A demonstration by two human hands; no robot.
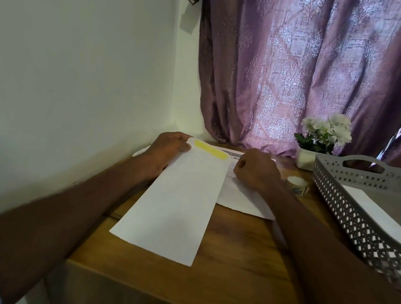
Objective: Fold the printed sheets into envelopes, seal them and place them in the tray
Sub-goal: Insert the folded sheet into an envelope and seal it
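Two hands work: left hand [169, 148] grips the envelope [178, 199]; right hand [255, 170], fingers curled, presses the printed sheet [244, 200], apparently mid-fold; insertion follows.

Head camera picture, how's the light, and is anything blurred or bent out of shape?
Head view: dim and soft, daylight glowing through the curtain; the wide lens bows the tray and stretches both forearms at the edges; the left hand, the right hand and the envelope look slightly soft, and print on the sheet is unreadable.
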